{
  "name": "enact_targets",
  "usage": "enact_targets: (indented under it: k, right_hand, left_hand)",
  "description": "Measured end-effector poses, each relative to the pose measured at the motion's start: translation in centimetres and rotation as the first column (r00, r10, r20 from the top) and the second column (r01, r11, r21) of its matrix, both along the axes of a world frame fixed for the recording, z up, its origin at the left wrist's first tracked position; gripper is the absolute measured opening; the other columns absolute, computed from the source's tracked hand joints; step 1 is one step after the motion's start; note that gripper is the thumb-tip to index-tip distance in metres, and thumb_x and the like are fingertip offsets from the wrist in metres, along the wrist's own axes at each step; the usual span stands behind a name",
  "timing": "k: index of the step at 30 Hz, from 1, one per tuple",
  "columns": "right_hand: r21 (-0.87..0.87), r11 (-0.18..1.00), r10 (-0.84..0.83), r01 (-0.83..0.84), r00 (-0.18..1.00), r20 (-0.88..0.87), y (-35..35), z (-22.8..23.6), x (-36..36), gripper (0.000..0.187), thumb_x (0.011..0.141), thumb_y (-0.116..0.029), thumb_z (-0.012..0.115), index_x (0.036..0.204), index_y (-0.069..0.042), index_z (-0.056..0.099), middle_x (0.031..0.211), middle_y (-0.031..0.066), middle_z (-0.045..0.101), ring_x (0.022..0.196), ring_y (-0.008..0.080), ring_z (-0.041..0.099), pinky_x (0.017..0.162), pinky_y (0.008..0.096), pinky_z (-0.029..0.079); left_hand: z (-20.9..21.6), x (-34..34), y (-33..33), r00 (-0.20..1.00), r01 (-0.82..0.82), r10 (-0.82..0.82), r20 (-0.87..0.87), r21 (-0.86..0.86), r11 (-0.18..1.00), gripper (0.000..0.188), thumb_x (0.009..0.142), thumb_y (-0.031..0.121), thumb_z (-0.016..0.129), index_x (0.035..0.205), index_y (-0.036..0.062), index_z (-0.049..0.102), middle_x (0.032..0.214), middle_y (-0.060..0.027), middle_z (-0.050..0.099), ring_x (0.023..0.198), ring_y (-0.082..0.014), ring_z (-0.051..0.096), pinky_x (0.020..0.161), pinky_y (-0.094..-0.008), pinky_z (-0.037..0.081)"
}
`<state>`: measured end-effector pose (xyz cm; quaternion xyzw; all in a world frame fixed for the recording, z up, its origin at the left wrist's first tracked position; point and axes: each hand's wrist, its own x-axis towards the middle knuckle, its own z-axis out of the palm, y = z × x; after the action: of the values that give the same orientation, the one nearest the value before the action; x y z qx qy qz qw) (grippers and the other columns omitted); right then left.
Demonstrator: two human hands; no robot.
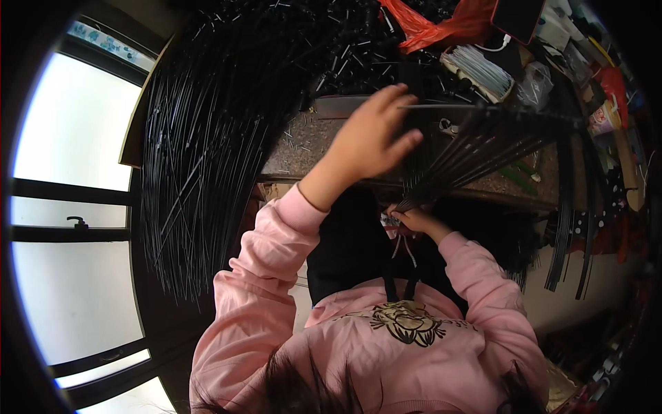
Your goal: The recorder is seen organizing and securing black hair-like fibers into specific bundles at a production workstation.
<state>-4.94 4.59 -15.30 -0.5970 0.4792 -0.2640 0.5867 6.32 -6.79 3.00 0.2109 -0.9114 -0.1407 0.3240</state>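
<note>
Right hand (416, 219) pinches black strands (448, 169); left hand (372, 138), fingers half-spread, hold unclear. Loose pinch may scatter strands.

A fanned bundle of thin, smooth, black plastic-looking strands (463, 155) crosses the speckled, matt brown worktop (298, 146); at its far side lies a crinkled, glossy red plastic bag (424, 29).

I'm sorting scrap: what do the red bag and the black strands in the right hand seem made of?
The red bag: probably thin plastic film, glossy and crumpled. The black strands in the right hand: likely plastic, slim and faintly shiny, though coated wire is possible.
</note>
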Motion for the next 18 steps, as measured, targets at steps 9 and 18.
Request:
enact_targets:
  k: [9, 18]
  right_hand:
    - [0.117, 0.993, 0.026, -0.010, 0.991, -0.135, 0.2, 0.6, 0.2, 0.024, 0.075, -0.009, 0.041, 0.098, -0.005, 0.047, 0.090, 0.0095, 0.053, 0.084, 0.0171, 0.048, 0.074, 0.0277, 0.036]
    - [-0.580, 0.814, -0.233, 0.005, 0.918, -0.320, 1.0, -3.8, -0.2, 0.031, 0.074, -0.011, 0.042, 0.105, -0.005, 0.041, 0.094, 0.0123, 0.050, 0.086, 0.0223, 0.048, 0.075, 0.0298, 0.036]
  left_hand:
    - [-3.3, -2.2, 2.2, 0.966, -0.140, 0.159, 0.202, -0.103, 0.985, 0.063, 0.067, 0.032, 0.048, 0.113, -0.0046, 0.026, 0.119, -0.0212, 0.021, 0.112, -0.0347, 0.018, 0.090, -0.0404, 0.016]
    - [-3.1, -2.9, 3.4, 0.930, -0.253, 0.259, 0.261, -0.059, 0.966, 0.067, 0.067, 0.032, 0.045, 0.114, -0.0071, 0.020, 0.120, -0.0208, 0.019, 0.113, -0.0332, 0.016, 0.090, -0.0390, 0.016]
